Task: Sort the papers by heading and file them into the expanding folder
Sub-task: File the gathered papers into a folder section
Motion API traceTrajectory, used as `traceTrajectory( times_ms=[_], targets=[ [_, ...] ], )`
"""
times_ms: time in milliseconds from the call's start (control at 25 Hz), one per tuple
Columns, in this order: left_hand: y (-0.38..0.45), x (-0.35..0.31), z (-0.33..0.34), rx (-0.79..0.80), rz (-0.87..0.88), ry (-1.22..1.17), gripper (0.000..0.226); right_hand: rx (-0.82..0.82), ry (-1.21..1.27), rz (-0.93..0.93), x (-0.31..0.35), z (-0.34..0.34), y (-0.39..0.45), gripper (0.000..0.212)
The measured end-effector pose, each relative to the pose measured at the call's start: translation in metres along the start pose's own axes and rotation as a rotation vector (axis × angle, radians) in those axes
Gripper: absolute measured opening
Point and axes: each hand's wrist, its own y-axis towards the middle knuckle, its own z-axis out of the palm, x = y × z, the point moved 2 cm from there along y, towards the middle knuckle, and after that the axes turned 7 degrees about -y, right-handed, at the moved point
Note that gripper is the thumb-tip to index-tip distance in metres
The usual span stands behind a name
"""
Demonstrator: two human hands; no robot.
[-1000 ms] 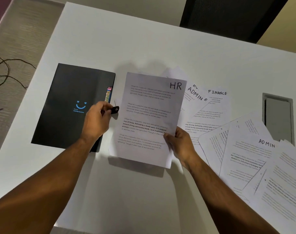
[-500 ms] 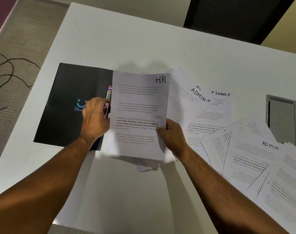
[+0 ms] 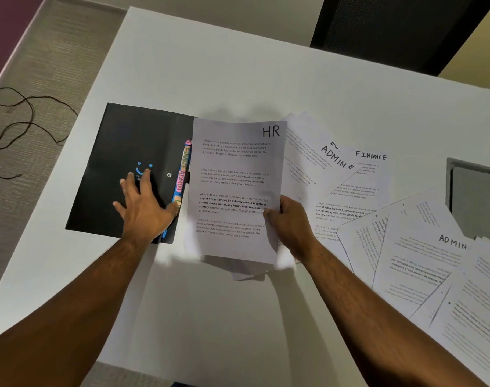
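Two hands were at work over the white table (image 3: 238,65). Her or his left hand (image 3: 144,208) lay flat with fingers spread on the black folder (image 3: 121,152), the thumb at the folder's right edge beside the coloured tabs (image 3: 182,174), where only "ADMIN" read clearly. Just to the right, the right hand (image 3: 290,227) pinched the HR sheet (image 3: 235,188) at its right margin, holding it lifted above the table, its left edge just overlapping the folder's open side. Loose papers (image 3: 405,247) fanned out to the right, running off the frame; one heading was half covered by the ADMIN sheet (image 3: 316,169), and the FINANCE sheet (image 3: 371,174) lay beside it. Bare tabletop stretched beyond the folder and toward the near edge. A recessed hatch (image 3: 474,196) sat partly under paper. Another sheet's corner peeked out below the HR sheet
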Motion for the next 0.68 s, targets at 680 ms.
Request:
traceTrajectory(
  times_ms=[680],
  targets=[
    [-0.004,-0.015,-0.030,0.240,0.143,0.073,0.082,-0.016,-0.008,0.057,0.003,0.005,-0.005,0.025]
  ],
)
